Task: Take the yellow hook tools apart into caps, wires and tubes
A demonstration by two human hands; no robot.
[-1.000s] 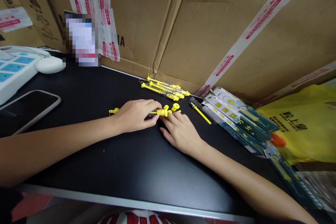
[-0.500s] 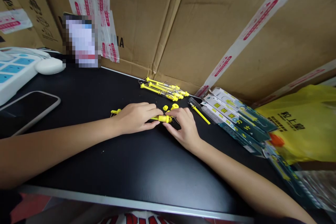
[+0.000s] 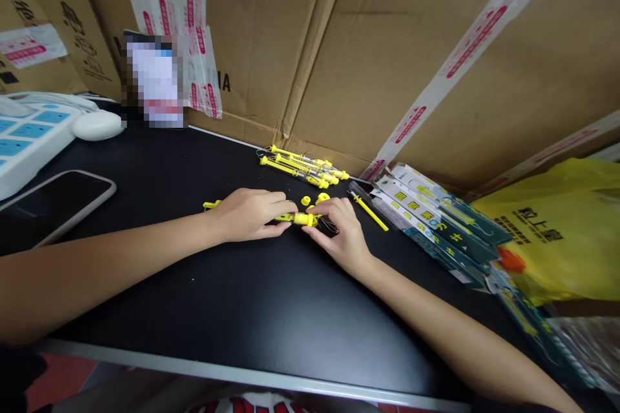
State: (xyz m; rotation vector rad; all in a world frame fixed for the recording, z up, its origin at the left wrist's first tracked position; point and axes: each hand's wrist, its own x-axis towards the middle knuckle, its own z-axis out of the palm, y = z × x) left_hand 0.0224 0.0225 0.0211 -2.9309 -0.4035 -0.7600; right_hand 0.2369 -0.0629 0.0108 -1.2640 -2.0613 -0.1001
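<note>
Between my two hands a yellow spring scale [image 3: 304, 219] lies roughly level, low over the black table. My left hand [image 3: 252, 214] is closed around its tube, hiding the middle, while a yellow end pokes out on the far left side. With thumb and fingertips my right hand [image 3: 341, 224] pinches the scale's right end cap; thin metal wire shows beneath those fingers. Just behind the hands sit a small yellow cap [image 3: 305, 201] and a yellow ring [image 3: 323, 197]. Right of them lies a thin yellow rod [image 3: 371, 211].
Several spring scales [image 3: 303, 166] are heaped against the cardboard [image 3: 402, 26]. Printed boxes [image 3: 431, 219] and a yellow bag [image 3: 571, 232] occupy the right. On the left are a phone [image 3: 58, 206], a power strip [image 3: 29, 145], a white rounded object [image 3: 98, 124] and a blurred-out screen [image 3: 155, 80].
Both hands keep nearly the same place and grip. Slightly more of the scale's tube shows between the fingers, and more wire under the right hand. The view has shifted a little.
</note>
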